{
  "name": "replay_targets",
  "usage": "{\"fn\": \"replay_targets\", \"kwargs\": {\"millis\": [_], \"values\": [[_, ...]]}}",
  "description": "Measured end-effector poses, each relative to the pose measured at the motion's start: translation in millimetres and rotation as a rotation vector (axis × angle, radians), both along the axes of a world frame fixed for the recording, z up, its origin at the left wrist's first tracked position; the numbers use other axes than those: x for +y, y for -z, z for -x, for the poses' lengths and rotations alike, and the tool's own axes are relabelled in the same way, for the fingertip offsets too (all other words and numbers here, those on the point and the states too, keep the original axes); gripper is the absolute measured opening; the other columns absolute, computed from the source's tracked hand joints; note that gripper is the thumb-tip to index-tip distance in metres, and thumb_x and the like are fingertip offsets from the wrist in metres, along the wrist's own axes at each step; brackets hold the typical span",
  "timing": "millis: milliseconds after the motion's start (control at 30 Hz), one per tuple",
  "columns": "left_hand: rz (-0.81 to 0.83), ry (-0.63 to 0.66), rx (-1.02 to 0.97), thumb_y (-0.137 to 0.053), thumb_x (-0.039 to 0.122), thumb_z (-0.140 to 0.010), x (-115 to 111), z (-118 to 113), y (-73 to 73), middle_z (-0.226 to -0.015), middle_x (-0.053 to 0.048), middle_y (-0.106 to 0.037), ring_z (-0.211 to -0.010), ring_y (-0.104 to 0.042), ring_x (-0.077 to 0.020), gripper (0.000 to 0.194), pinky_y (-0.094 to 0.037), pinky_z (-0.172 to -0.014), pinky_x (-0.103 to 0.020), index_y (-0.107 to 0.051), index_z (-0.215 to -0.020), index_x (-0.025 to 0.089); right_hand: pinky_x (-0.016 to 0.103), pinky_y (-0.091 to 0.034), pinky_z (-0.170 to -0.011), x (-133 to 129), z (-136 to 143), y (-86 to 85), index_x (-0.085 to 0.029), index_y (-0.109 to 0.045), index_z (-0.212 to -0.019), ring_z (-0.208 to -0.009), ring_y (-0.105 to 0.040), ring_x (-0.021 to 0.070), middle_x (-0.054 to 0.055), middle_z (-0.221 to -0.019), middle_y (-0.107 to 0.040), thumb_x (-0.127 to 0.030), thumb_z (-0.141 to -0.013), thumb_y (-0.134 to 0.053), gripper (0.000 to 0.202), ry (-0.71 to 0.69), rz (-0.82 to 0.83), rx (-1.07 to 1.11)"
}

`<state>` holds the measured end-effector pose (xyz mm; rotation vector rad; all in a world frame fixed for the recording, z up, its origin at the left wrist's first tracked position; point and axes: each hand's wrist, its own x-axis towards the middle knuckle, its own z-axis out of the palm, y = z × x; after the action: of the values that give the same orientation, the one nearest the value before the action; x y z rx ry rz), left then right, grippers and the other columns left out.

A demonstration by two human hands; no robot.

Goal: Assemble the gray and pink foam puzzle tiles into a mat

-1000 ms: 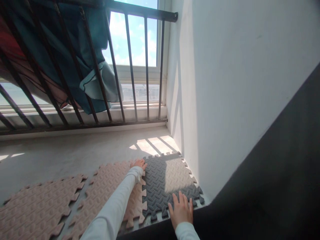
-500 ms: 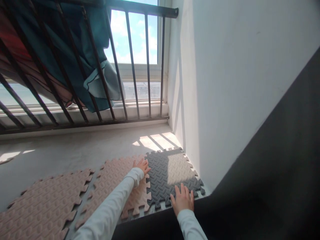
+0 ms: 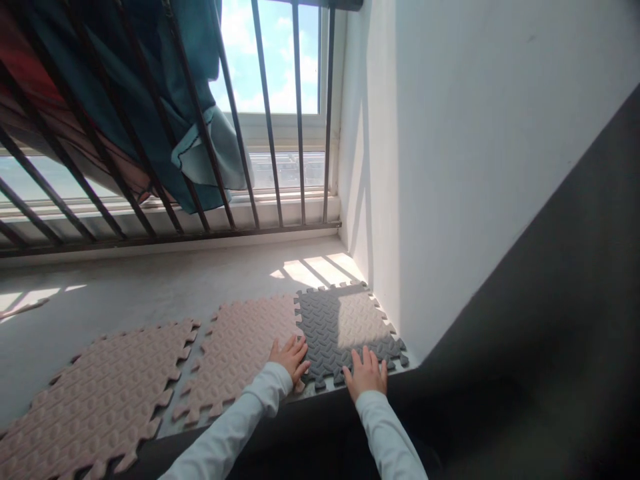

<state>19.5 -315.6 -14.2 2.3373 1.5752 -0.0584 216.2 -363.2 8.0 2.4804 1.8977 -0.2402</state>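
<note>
My left hand (image 3: 291, 359) lies with fingers spread over the seam between a pink foam puzzle mat (image 3: 250, 330) and a dark grey foam puzzle mat (image 3: 323, 327). The toothed edges of these two mats meet along that seam. My right hand (image 3: 367, 377) rests open on the front edge of the grey mat, fingers stretched forward. Neither hand grips anything. To the left lies another pink foam mat (image 3: 107, 393), apart from the middle one by a narrow strip of ledge.
The mats lie on a pale ledge (image 3: 165, 287) with a dark drop along its front. A white wall (image 3: 440, 187) borders the right side. Behind stand dark metal railing bars (image 3: 265, 107) before a window, with dark teal cloth (image 3: 150, 87) hanging there.
My left hand has slid toward me along the seam, from its middle to near the front edge. My right hand stays at the grey mat's front edge. The view has tilted slightly down.
</note>
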Motion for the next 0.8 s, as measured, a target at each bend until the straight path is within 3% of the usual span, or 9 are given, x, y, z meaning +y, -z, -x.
{"fn": "replay_targets", "kwargs": {"millis": [200, 333, 433, 667, 800], "values": [[0.023, 0.068, -0.086, -0.028, 0.044, -0.081, -30, 10, 0.8, -0.136, 0.007, -0.029, -0.128, -0.016, -0.0249, 0.045, 0.006, -0.102, -0.051, -0.033, -0.125, 0.04, 0.045, -0.015, -0.099, 0, 2, -0.2, -0.025, -0.046, -0.119, -0.121, -0.029, 0.023, 0.009, -0.133, -0.036, -0.037, -0.077, -0.041, 0.044, 0.01, 0.006, -0.007], [0.044, 0.019, -0.065, -0.023, 0.043, -0.082, -47, 8, 5.0, -0.137, 0.007, -0.025, -0.128, -0.016, -0.0239, 0.046, -0.006, -0.101, -0.054, -0.031, -0.127, 0.038, 0.045, -0.015, -0.099, 0, 3, -1.2, -0.023, -0.045, -0.12, -0.121, -0.029, 0.0235, 0.009, -0.133, -0.035, -0.037, -0.077, -0.041, 0.045, 0.015, 0.017, -0.003], [0.04, -0.005, -0.031, -0.02, 0.041, -0.082, -48, 2, 4.4, -0.138, 0.007, -0.022, -0.129, -0.013, -0.0215, 0.047, -0.008, -0.101, -0.055, -0.03, -0.128, 0.035, 0.046, -0.015, -0.099, 0, 3, -2.6, -0.023, -0.044, -0.121, -0.121, -0.028, 0.0235, 0.01, -0.133, -0.034, -0.038, -0.077, -0.042, 0.046, 0.013, 0.024, 0.0], [0.035, 0.064, -0.003, -0.021, 0.046, -0.081, -46, -2, -2.8, -0.137, -0.001, -0.028, -0.129, -0.011, -0.0233, 0.052, 0.002, -0.1, -0.057, -0.032, -0.129, 0.027, 0.046, -0.016, -0.098, -1, 4, -2.4, -0.023, -0.043, -0.121, -0.122, -0.028, 0.0229, 0.01, -0.134, -0.033, -0.038, -0.078, -0.04, 0.046, 0.01, 0.033, -0.018], [0.025, -0.031, -0.008, -0.024, 0.046, -0.08, -53, 3, -0.1, -0.139, 0.001, -0.022, -0.129, -0.01, -0.0233, 0.054, -0.001, -0.101, -0.056, -0.029, -0.13, 0.028, 0.046, -0.017, -0.098, -2, 2, 0.4, -0.024, -0.041, -0.122, -0.123, -0.026, 0.0222, 0.009, -0.135, -0.032, -0.038, -0.079, -0.038, 0.046, 0.006, 0.029, -0.012]]}}
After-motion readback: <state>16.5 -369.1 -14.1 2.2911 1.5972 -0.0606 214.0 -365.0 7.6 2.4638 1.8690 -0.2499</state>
